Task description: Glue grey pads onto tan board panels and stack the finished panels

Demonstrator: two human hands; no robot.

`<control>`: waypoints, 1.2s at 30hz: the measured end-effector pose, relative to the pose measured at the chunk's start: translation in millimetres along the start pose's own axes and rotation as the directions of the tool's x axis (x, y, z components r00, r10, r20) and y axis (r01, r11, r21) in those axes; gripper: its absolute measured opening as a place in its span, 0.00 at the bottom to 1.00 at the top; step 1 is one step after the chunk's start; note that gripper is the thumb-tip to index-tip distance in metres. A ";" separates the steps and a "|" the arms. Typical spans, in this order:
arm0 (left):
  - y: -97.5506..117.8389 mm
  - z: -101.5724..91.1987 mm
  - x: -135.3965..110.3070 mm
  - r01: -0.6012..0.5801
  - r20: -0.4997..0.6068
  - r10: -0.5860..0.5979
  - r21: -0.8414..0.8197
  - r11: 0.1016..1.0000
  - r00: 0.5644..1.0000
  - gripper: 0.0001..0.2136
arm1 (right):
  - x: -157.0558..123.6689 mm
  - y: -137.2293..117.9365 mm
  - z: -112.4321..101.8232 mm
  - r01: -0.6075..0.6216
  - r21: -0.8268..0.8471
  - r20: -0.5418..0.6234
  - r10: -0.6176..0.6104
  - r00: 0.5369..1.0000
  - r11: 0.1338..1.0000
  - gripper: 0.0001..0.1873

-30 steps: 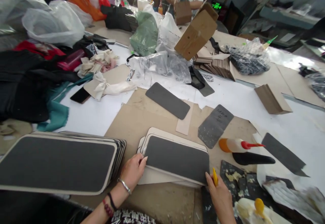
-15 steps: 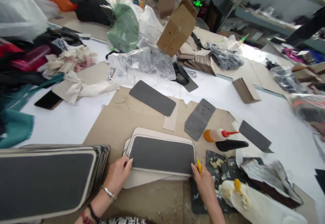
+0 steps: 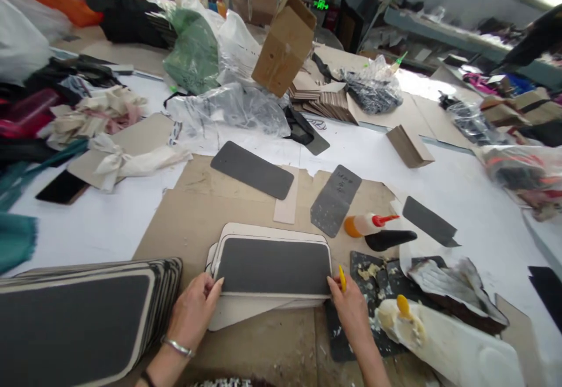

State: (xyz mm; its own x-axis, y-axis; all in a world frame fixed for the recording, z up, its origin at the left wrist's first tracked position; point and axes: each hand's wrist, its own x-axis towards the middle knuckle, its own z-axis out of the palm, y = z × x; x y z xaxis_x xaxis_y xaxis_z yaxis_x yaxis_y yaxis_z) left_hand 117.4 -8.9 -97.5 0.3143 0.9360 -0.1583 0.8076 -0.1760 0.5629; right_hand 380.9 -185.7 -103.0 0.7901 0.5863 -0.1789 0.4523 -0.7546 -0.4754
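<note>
A dark grey rounded panel (image 3: 274,267) with a cream border lies on several cream sheets (image 3: 246,314) in front of me. At its left edge, my left hand (image 3: 193,305) is closed, thumb on top and fingertips partly hidden. My right hand (image 3: 351,305) pinches the right edge in the same way. A thin yellow stick (image 3: 342,278) pokes up from between the right hand's fingers; its lower part is hidden. Left of my left hand is a thick stack of similar bordered panels (image 3: 74,322).
Right of my hand lie a glue-smeared black board (image 3: 345,349) and a white container (image 3: 465,340) with a yellow-handled tool. Beyond are a red-tipped bottle (image 3: 366,225), loose grey pieces (image 3: 252,169), plastic bags (image 3: 232,110) and a cardboard box (image 3: 284,47). Another person stands across the table.
The view has swung slightly to the right, so the surroundings appear farther left. Both hands remain at the panel's two ends, and the panel looks unmoved on the sheets.
</note>
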 end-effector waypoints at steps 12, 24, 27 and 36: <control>-4.1 13.6 2.5 -0.021 -0.182 -0.020 -0.221 0.975 0.983 0.13 | 9.8 -15.1 -12.4 -0.134 -0.002 0.119 0.133 0.984 0.991 0.20; -9.8 4.7 0.4 0.197 -0.085 -0.262 -0.453 0.869 0.961 0.16 | 1.5 -13.3 -10.2 -0.130 0.189 0.197 0.092 0.976 0.973 0.22; -10.2 3.8 2.8 0.216 -0.054 -0.274 -0.478 0.851 0.960 0.16 | 0.3 -14.4 -7.2 -0.121 0.226 0.183 0.080 0.980 0.966 0.20; -7.1 2.2 5.2 0.266 -0.022 -0.315 -0.481 0.835 0.949 0.15 | 5.0 -9.7 -4.9 -0.133 0.174 0.217 0.094 0.972 0.976 0.21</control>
State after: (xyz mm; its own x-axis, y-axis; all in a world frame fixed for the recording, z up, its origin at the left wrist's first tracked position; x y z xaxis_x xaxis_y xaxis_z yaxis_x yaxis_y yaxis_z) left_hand 114.4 -3.5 -104.1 0.0328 0.9502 -0.3098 0.5186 0.2488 0.8180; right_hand 382.6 -176.9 -95.0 0.7201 0.5627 -0.4058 0.2637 -0.7630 -0.5901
